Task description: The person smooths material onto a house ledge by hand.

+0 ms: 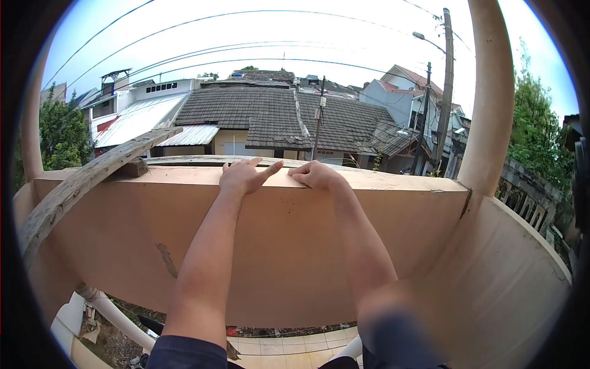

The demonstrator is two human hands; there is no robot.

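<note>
Both my arms reach forward to the top of a peach-coloured wall (393, 182). My left hand (247, 177) rests on the wall's top edge with its fingers spread and the thumb pointing right. Just to its right, my right hand (316, 175) touches the same ledge, its fingers curled in. Whatever may be between those fingers is hidden or too small to make out. A thin, pale curved strip (203, 160) runs along the far side of the ledge behind my hands.
A weathered wooden plank (92, 178) slants across the left side over a small wood block (132, 168). Round columns (490, 92) flank the wall. Tiled floor (289, 345) shows below. Tiled roofs (239, 107), utility poles (445, 86) and overhead wires lie beyond.
</note>
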